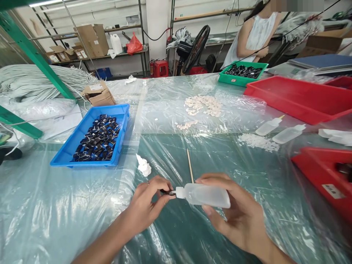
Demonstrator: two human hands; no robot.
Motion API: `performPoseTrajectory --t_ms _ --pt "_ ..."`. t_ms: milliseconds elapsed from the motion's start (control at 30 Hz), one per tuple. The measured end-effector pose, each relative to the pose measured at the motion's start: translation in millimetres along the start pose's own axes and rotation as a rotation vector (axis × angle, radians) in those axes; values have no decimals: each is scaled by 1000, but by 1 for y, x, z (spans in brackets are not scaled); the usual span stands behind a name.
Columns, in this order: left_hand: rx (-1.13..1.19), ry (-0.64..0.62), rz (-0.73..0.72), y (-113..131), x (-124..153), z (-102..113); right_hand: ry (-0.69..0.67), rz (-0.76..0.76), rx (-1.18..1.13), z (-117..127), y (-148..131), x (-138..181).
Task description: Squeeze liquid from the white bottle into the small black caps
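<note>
Right grip: I see my right hand wrapped around a soft translucent plastic squeeze bottle, lying sideways above the tabletop.
Left grip: my left hand pinches a small dark glossy part at the nozzle.
Tabletop: crinkled clear plastic sheeting; thin wooden stick, blue tray.

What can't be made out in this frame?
Head view only:
- Small dark part in left hand: mostly covered by fingers.
- Squeeze bottle contents: translucent wall, level unreadable; right hand wraps it.
- Red tray: cut by the right edge.
- Blue tray parts: too small.
</note>
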State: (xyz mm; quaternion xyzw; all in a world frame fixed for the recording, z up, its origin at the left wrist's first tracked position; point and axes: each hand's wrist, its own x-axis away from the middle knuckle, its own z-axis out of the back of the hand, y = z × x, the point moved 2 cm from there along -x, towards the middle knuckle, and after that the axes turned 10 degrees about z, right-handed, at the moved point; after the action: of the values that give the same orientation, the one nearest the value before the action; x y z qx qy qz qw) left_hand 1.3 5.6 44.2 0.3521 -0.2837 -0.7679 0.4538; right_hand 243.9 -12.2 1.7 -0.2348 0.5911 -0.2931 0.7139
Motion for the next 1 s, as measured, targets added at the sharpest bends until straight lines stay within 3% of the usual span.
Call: performPoseTrajectory --t_ms 167,267,533,867,1000 --pt "-149 36 -92 0 1 0 -106 308 313 7 -10 10" --pt "-197 67 -127 1 0 1 -165 372 392 9 -11 15" --pt "-159 41 -124 3 0 0 -105 110 246 7 -10 11" --pt "-174 20 -109 0 1 -3 -99 112 274 8 -7 18" --pt "-176 13 -104 0 1 -3 -118 259 432 10 -11 21"
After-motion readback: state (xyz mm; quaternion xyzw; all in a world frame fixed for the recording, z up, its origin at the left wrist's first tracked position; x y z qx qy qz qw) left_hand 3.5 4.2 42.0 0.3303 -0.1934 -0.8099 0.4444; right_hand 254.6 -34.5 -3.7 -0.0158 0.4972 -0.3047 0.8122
